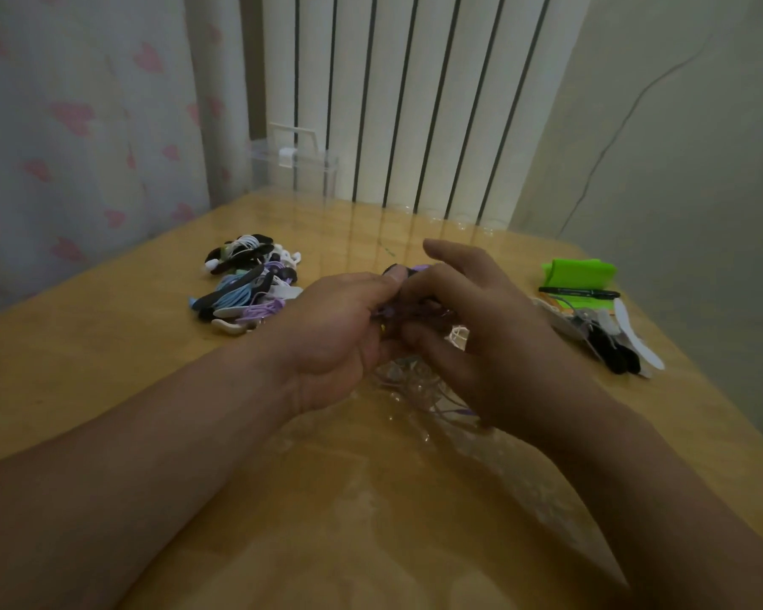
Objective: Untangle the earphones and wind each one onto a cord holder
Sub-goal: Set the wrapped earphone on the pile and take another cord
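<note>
Wooden counter (106, 389) below a white radiator (415, 103), both hands meeting at its middle.
The left hand (335, 332) had its fingers clamped on a dark cord holder (390, 270), mostly hidden, long axis untellable. The right hand (481, 328) curled its fingers round the purple earphone cord (423, 268), whose tail trailed toward the near edge. Wound earphones (247, 284) lay toward the far-left corner, spare holders (613, 341) by the right edge.

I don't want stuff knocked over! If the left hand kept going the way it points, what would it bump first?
Probably the right hand: the left hand points straight at it, with the purple cord gripped between them.
</note>
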